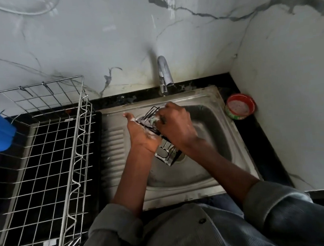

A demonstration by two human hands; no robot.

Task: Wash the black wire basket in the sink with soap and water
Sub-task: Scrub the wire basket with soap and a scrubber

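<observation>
Dim, soft focus, wide-angle edge distortion

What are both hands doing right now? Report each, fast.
Left hand: holds the soapy black wire basket from beneath.
Right hand: grips a green scrubbing sponge against the basket.

head view | you look steeply down from above, close over the sink [216, 184] | wall [92, 41] straight ahead

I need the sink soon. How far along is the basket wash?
Soaping is under way: the left hand holds the black wire basket over the sink, foam on it, while the right hand scrubs with a scrubber. The tap shows no water; rinsing remains.
</observation>
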